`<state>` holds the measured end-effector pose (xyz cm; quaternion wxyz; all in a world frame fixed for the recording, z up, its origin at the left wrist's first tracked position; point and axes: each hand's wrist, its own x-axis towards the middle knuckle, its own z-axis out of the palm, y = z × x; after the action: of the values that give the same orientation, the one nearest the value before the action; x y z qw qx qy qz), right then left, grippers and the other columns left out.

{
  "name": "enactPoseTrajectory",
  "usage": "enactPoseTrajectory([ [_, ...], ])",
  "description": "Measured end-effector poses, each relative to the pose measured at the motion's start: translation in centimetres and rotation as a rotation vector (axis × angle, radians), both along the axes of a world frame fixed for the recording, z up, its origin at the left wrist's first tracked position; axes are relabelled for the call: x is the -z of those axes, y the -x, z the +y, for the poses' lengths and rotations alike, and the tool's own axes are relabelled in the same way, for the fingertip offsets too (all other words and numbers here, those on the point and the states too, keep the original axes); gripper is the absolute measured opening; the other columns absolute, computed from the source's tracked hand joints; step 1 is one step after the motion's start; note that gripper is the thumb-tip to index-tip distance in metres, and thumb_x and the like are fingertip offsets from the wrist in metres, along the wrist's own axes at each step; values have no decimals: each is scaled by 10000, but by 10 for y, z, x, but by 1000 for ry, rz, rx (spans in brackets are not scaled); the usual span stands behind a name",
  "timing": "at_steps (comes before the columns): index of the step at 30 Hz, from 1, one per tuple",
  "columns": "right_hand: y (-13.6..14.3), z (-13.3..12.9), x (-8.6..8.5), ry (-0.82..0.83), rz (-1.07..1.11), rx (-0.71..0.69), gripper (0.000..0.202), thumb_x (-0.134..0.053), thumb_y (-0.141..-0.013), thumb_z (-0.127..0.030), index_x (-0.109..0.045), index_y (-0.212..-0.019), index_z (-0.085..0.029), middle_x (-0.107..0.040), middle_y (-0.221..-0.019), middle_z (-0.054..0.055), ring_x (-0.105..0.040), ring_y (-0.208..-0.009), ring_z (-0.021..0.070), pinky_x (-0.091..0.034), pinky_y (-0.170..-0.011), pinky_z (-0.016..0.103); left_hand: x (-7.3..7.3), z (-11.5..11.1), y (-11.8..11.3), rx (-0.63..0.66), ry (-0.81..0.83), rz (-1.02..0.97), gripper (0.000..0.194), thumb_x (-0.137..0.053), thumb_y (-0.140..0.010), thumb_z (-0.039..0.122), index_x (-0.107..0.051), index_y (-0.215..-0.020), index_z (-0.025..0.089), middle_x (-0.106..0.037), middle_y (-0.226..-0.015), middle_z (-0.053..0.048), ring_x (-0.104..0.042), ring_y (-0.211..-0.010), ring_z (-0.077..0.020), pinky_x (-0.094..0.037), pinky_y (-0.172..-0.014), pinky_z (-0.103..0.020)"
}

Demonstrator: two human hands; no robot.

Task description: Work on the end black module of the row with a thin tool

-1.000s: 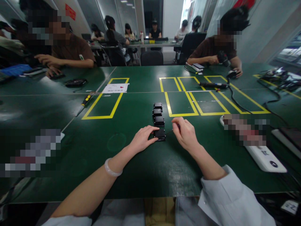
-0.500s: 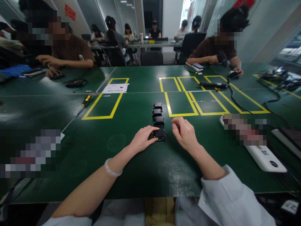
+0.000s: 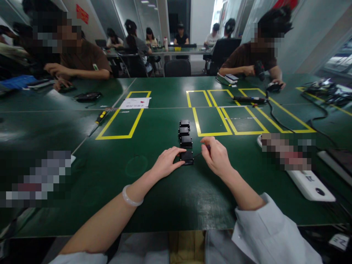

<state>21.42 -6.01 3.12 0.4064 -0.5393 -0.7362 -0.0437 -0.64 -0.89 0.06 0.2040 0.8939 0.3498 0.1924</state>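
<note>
The nearest black block (image 3: 187, 157) of a short column lies flat on the green table (image 3: 154, 205). My left hand (image 3: 166, 162) grips its left side between thumb and fingertips. To the right, my right hand (image 3: 216, 156) is closed around a small dark tool (image 3: 208, 147), mostly hidden by the fingers, whose thin shaft reaches toward the block's right side. Whether the tip touches the block cannot be made out. Beyond it, more black blocks (image 3: 186, 141) stand in line.
Yellow tape frames (image 3: 215, 134) mark the table, with a paper label (image 3: 135, 103) on one. A yellow-black screwdriver (image 3: 101, 116) lies left, a black cylindrical tool (image 3: 249, 99) right. A white power strip (image 3: 313, 185) sits at right. Two people work across the table.
My hands and the blocks have hardly moved. Across the table at right, the person's power drill has tilted more upright.
</note>
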Motion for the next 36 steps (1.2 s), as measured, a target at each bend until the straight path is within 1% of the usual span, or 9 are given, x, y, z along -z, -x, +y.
enactPoseTrajectory([
  [5, -1, -1, -1, 0, -35, -8, 164, -441, -941, -341, -531, -913, -206, -602, -728, 23, -513, -628, 156, -393, -647, 289, -1, 0, 0, -2, 2, 7, 366, -591, -884, 323, -514, -1234, 252, -593, -1132, -47, -577, -1026, -235, -448, -876, -367],
  [10, 0, 0, -1, 3, 1, -19, 148, -386, -949, -269, -518, -939, -205, -621, -781, 36, -559, -688, 164, -409, -675, 292, -2, 0, 0, -2, 10, 11, 365, -591, -882, 322, -515, -1233, 257, -595, -1135, -43, -582, -1030, -235, -448, -883, -373],
  [14, 0, -1, -3, 6, 5, -23, 160, -370, -940, -232, -520, -977, -189, -625, -785, 41, -561, -692, 167, -408, -692, 297, -2, 0, 0, 2, 7, 10, 362, -593, -882, 317, -514, -1230, 253, -596, -1137, -46, -583, -1032, -235, -450, -882, -371],
  [21, 0, -1, -4, -4, -51, -16, 179, -430, -951, -331, -530, -895, -194, -606, -727, 20, -502, -619, 149, -381, -653, 281, -1, 0, 0, -2, 5, 14, 370, -597, -882, 318, -511, -1237, 255, -595, -1141, -41, -580, -1024, -231, -446, -873, -362],
  [26, 0, -1, -1, -8, -19, -2, 147, -392, -948, -257, -524, -935, -195, -619, -774, 34, -538, -666, 156, -399, -674, 282, -1, 0, 0, -3, -2, 7, 371, -600, -880, 317, -513, -1234, 252, -595, -1136, -41, -582, -1018, -227, -443, -881, -361],
  [30, 0, 0, -1, -9, -23, 15, 142, -394, -925, -226, -523, -972, -192, -614, -764, 29, -537, -663, 161, -402, -677, 290, 0, -1, 0, -2, 1, 4, 369, -591, -887, 326, -508, -1240, 255, -593, -1134, -42, -581, -1015, -227, -445, -882, -364],
  [33, 0, -1, -2, -2, -29, 11, 139, -397, -933, -245, -525, -948, -194, -613, -755, 26, -522, -649, 156, -394, -670, 288, 0, 0, 0, -1, -1, 5, 365, -581, -892, 333, -509, -1240, 250, -592, -1140, -48, -578, -1026, -230, -447, -879, -365],
  [36, 0, -1, -3, -8, -40, -1, 156, -426, -947, -305, -526, -891, -199, -607, -734, 20, -498, -622, 147, -383, -652, 280, 0, 0, 0, 0, -6, 9, 366, -582, -892, 337, -512, -1239, 246, -594, -1140, -52, -577, -1030, -233, -448, -876, -366],
])
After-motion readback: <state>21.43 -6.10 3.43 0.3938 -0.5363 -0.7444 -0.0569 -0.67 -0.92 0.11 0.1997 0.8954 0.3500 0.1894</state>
